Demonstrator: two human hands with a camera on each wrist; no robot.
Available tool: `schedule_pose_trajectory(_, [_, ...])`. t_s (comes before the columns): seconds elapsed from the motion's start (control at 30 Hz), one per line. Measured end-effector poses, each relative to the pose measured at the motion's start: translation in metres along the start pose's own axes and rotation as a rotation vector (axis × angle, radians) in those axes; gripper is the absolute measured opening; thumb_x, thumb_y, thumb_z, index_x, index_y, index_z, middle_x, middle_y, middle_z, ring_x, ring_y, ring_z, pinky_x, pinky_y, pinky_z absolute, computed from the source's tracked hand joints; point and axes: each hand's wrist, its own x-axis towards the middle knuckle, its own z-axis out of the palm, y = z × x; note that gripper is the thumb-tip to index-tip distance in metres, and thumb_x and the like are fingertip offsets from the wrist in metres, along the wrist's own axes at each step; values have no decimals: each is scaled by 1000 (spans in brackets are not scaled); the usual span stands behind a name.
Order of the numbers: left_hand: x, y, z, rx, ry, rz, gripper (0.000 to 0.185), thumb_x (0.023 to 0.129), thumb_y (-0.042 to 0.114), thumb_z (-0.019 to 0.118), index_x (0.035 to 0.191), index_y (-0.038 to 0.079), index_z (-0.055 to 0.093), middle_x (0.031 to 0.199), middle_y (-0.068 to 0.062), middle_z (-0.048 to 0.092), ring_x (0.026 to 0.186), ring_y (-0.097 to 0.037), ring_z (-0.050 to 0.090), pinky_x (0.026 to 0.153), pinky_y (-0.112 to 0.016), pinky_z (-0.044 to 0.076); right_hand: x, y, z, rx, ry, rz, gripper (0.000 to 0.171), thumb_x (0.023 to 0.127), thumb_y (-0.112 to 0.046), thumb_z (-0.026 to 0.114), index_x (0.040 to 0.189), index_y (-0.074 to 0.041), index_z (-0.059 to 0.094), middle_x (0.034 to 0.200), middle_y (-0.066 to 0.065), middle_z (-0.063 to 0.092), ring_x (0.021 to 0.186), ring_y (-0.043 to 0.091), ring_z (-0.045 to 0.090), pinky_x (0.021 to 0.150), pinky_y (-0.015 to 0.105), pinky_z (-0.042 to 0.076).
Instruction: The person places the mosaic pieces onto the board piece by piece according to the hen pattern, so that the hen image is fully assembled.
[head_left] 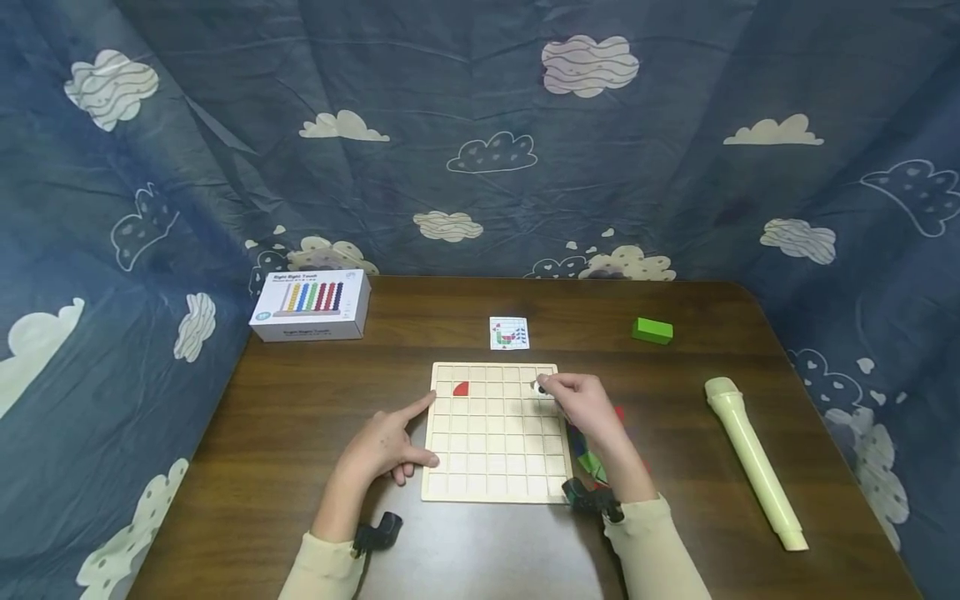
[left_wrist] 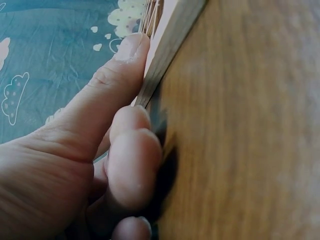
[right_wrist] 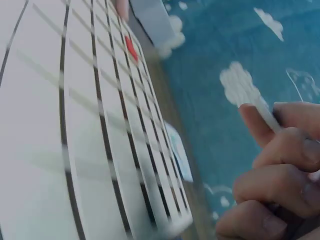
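A square wooden grid board (head_left: 497,446) lies on the table between both hands. My left hand (head_left: 382,443) touches its left edge, index finger stretched toward the upper part and thumb at the lower part; the thumb (left_wrist: 107,92) also shows against the wooden rim in the left wrist view. Over the board's upper right cells, my right hand (head_left: 588,407) pinches a small white piece with a black spot (head_left: 536,387) between thumb and fingertips. One red quarter-circle piece (head_left: 461,389) sits in a cell near the upper left. Loose coloured pieces (head_left: 590,463) lie partly hidden beneath the right forearm.
A small card with a coloured grid picture (head_left: 509,333) lies behind the board. Back left stands a white box (head_left: 311,307) printed with coloured bead columns. A green block (head_left: 652,331) is at the back right, and a pale yellow toy microphone (head_left: 756,462) lies at the right.
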Motion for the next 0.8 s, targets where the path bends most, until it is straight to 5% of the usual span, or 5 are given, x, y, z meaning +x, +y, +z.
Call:
schedule_pose_trajectory(0.07, [0,0,0,2,2,5,110,73,20,99,164,39,41,55,-6,64,42,-15,60,44,-26,54,4,-4,14,18,-31,-2,49,105,-39,65,78,1,65,53,-7,34,50,13,26,51,26,25])
schedule_pose_trajectory(0.17, [-1,0,0,6,3,14,109,74,21,99,164,39,40,54,-5,64,41,-14,60,44,-27,54,9,-10,35,1,-59,4,48,104,-35,66,71,0,61,56,-6,40,53,12,29,50,24,24])
schedule_pose_trajectory(0.33, [-1,0,0,11,0,20,108,75,22,98,164,39,40,54,-5,65,41,-14,60,44,-28,55,15,-14,67,-78,-82,-27,32,99,-30,73,90,-1,81,80,0,64,67,14,41,56,27,31])
schedule_pose_trajectory(0.43, [1,-2,0,18,-2,35,108,74,23,99,164,39,40,54,-5,66,41,-14,61,44,-29,55,18,-14,81,-152,-66,-47,27,95,-32,76,88,-6,83,91,3,73,70,15,46,59,28,37])
schedule_pose_trajectory(0.8, [2,-3,-1,40,2,62,109,73,24,99,164,38,40,51,-3,65,40,-14,62,43,-29,54,25,-11,101,-400,-6,-98,26,93,-41,76,88,-17,85,90,-1,81,72,16,60,61,28,42])
